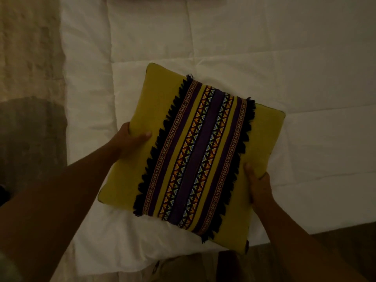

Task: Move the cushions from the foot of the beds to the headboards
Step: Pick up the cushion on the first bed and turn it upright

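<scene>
Gripping a mustard cushion (pixel 195 157) by two opposite edges over the foot of a white bed (pixel 264 68).

The left hand (pixel 130 139) pinches the cushion's left edge, thumb on top; the right hand (pixel 257 184) clamps the lower right edge, fingers curled underneath. The cushion sits roughly flat, face up, just above or barely resting on the quilt; which, I cannot tell. It is square, so its embroidered, fringed band (pixel 195 157) gives its long axis, running from near the person up and to the right, turned diagonal to the bed. Both grips are shallow edge pinches on soft filling, so the cushion could sag or slip free on the way. It may also arrive skewed unless squared up.
</scene>
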The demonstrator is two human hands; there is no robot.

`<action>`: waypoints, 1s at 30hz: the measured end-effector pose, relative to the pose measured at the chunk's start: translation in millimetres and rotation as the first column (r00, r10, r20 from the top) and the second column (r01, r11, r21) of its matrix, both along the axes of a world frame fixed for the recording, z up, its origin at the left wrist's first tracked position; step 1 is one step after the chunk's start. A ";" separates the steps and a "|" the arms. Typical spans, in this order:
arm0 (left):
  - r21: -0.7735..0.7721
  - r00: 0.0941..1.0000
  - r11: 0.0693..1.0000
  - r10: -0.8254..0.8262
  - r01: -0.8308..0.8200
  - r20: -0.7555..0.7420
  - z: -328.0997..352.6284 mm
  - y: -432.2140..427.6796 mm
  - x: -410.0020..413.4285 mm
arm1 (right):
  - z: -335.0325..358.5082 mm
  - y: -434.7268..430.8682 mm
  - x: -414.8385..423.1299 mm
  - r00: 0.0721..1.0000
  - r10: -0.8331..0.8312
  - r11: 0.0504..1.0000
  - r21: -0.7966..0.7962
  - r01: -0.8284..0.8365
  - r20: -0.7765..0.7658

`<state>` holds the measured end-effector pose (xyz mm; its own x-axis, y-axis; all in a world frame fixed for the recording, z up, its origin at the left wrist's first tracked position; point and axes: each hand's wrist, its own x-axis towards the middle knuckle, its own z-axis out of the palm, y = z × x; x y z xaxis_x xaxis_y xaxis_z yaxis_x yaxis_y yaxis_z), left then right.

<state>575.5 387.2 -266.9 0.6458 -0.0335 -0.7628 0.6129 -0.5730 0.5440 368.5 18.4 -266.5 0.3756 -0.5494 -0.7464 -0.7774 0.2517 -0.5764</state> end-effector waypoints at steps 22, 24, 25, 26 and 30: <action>-0.012 0.871 0.873 0.487 -0.487 0.066 26.6 24.9 -142.2 | 39.4 -13.5 67.4 0.908 0.401 0.915 -0.019 -0.402 0.119; -0.005 0.853 0.854 0.519 -0.520 0.044 19.5 25.0 -158.5 | 34.9 -12.4 68.1 0.897 0.434 0.901 -0.016 -0.434 0.083; -0.005 0.850 0.850 0.526 -0.526 0.037 16.6 25.3 -161.8 | 32.1 -13.3 67.5 0.894 0.444 0.896 -0.013 -0.444 0.066; -0.006 0.851 0.852 0.524 -0.524 0.029 14.0 26.3 -161.3 | 29.3 -14.4 67.0 0.892 0.450 0.893 -0.009 -0.450 0.051; -0.026 0.869 0.869 0.492 -0.494 -0.042 5.8 33.4 -144.4 | 20.5 -18.2 69.9 0.888 0.460 0.888 0.012 -0.460 0.013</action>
<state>431.1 420.6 -261.1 0.5596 0.2555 -0.7884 0.8287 -0.1727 0.5323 438.4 0.3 -246.0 0.5910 -0.3029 -0.7476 -0.8023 -0.1244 -0.5838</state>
